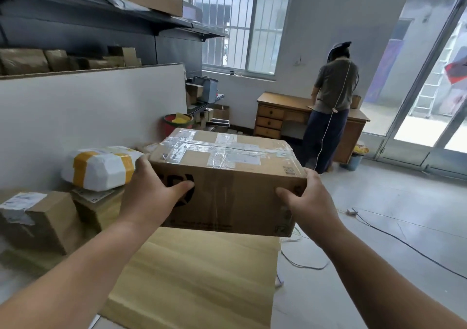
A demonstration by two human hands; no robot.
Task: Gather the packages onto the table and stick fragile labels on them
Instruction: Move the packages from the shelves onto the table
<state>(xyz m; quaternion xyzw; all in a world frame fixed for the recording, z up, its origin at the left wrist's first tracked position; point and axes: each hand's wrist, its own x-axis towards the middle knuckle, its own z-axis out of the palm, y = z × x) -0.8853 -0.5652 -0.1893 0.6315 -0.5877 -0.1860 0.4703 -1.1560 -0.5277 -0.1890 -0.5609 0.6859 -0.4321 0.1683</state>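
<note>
A large taped cardboard box (235, 177) is held between both hands above the far end of a light wooden table (197, 273). My left hand (151, 192) grips its near left corner, thumb across the front face. My right hand (307, 197) grips its near right corner. To the left lie a white parcel with yellow tape (101, 168), a small brown box with a label (38, 217) and another brown box (101, 210) under the white parcel.
A white partition (88, 116) stands on the left with shelves of parcels above. A person (331, 106) stands at a wooden desk (278, 114) at the back. Cables (394, 235) run across the grey floor on the right. A red bin (177, 124) sits behind the box.
</note>
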